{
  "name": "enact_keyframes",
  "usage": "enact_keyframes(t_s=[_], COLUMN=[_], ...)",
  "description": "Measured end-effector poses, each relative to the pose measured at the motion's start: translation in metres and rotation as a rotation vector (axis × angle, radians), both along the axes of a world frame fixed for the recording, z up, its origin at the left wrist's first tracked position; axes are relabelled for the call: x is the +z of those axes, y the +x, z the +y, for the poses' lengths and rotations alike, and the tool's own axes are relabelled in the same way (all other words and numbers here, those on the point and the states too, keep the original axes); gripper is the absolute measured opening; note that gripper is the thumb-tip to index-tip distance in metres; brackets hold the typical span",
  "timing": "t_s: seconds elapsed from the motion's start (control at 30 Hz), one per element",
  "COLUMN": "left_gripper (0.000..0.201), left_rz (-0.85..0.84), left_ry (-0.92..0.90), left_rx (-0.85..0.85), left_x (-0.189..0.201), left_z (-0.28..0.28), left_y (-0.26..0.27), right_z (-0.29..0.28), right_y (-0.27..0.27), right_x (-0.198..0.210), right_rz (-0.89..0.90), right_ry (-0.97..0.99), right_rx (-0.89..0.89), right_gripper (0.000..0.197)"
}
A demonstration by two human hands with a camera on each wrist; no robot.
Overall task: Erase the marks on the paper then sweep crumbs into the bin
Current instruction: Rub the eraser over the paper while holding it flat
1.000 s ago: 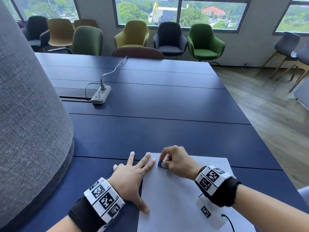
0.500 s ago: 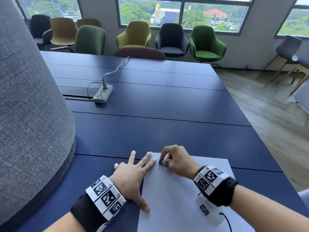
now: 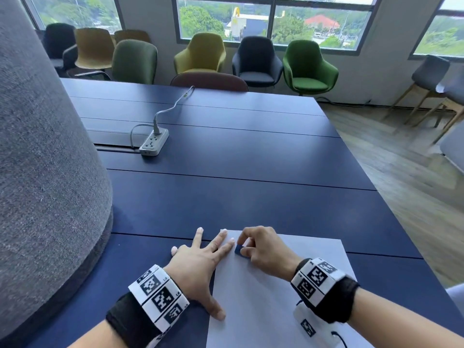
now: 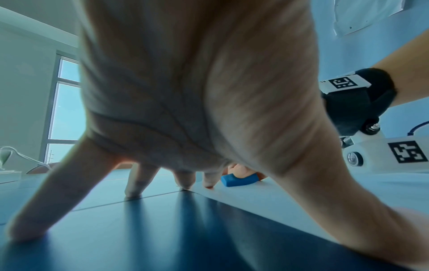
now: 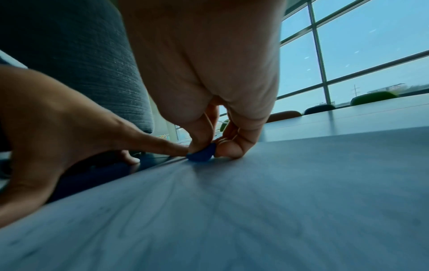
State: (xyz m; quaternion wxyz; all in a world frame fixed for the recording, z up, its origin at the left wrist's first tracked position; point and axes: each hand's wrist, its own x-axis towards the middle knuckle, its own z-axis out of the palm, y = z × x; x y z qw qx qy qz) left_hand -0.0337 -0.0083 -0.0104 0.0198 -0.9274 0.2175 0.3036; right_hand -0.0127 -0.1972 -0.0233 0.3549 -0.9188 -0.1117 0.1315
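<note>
A white sheet of paper [image 3: 271,297] lies on the dark blue table [image 3: 226,197] in front of me. My left hand [image 3: 200,262] lies flat with fingers spread, pressing the paper's left edge and the table beside it. My right hand [image 3: 261,249] pinches a small blue eraser [image 3: 238,249] against the paper near its far left corner, right beside my left fingertips. The eraser [image 4: 239,180] shows in the left wrist view, and the eraser [image 5: 202,155] also in the right wrist view, held between thumb and fingers. Faint pencil lines show on the paper [image 5: 232,220]. No bin is in view.
A large grey fabric-covered column [image 3: 45,159] stands on the left of the table. A grey power strip [image 3: 153,142] with its cable lies further back. Chairs [image 3: 200,54] line the far side under the windows. The table's right edge drops to wooden floor [image 3: 414,172].
The right hand with the eraser has shifted slightly along the paper's far left corner, close to the left fingertips. The left hand stays pressed in place.
</note>
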Motion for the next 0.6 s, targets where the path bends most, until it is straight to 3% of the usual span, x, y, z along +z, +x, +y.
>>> enact_keyframes(t_s=[0.2, 0.4, 0.6], left_gripper=[0.143, 0.143, 0.143], left_rz=[-0.003, -0.002, -0.006], left_ry=[0.035, 0.063, 0.067], left_rx=[-0.004, -0.022, -0.03], left_x=[0.001, 0.003, 0.0], left_z=[-0.002, -0.006, -0.006], left_y=[-0.011, -0.018, -0.017], right_z=[-0.029, -0.019, -0.022], right_y=[0.008, -0.018, -0.006], right_x=[0.0, -0.001, 0.001], right_rz=[-0.081, -0.064, -0.077], right_ry=[-0.06, -0.072, -0.056], right_rx=[-0.198, 0.003, -0.079], right_gripper=[0.007, 0.011, 0.009])
